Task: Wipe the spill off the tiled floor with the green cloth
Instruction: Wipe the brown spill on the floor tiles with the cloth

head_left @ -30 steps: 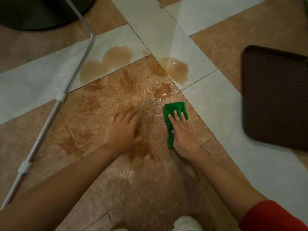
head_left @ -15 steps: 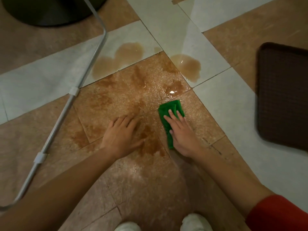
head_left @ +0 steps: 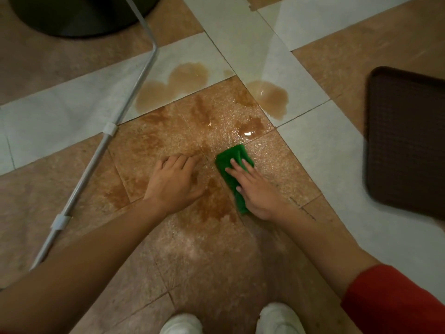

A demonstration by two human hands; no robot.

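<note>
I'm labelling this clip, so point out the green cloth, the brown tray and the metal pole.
green cloth (head_left: 236,153): head view, its uncovered far end.
brown tray (head_left: 409,141): head view, its textured middle.
metal pole (head_left: 96,153): head view, the shaft between its two white clips.

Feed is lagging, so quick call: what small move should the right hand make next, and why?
Probably push the green cloth forward into the glistening puddle just beyond its far edge: the right hand presses the cloth flat, and brown liquid pools there unwiped.
</note>
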